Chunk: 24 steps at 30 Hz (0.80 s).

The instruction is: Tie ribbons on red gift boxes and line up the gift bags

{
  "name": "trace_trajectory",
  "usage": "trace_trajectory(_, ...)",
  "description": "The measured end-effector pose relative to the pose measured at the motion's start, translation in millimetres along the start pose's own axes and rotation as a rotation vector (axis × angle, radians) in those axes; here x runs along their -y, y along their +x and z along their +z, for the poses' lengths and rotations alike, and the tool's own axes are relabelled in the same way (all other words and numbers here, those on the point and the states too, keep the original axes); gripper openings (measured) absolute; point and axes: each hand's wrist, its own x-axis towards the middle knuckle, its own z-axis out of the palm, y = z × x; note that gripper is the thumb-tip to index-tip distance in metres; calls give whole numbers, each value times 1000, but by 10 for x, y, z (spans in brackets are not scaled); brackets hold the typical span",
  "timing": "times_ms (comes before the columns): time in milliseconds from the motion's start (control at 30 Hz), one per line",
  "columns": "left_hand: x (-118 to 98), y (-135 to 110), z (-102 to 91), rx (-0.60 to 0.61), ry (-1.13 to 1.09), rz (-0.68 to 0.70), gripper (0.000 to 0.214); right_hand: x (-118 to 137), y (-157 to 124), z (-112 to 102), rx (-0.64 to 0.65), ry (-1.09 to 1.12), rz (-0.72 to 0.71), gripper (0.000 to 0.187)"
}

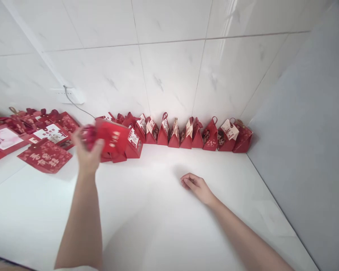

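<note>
My left hand is closed around the dark red ribbon end of a red gift box with gold lettering, held up above the white surface and blurred by motion. Behind it, part of the row of boxes is hidden. My right hand hovers low over the white surface with its fingers curled together; nothing shows in them. Beyond that hand stands a row of red gift boxes with loop handles and pale tags, lined up along the wall. A flat red box with pale lettering lies left of my left hand.
More red boxes lie heaped at the left. A white tiled wall closes off the back, with a socket and a thin cable. At the right rises a grey panel. The white tabletop spreads in front.
</note>
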Motion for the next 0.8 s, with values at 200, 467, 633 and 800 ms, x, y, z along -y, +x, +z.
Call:
trace_trajectory(200,-702,-752,696,599,185,-162,82,-8,-20,10,12,-29,-36,44)
trace_trajectory(467,-473,-832,904,-152,484,-205,96,-12,-21,6,26,-49,-47,42)
trace_trajectory(633,-119,-482,1062,132,635,-106,115,-59,5,16,32,0,-30,42)
trace_trajectory(800,296,-361,1079,79,616,-171,109,-50,-2,17,23,-7,-20,41)
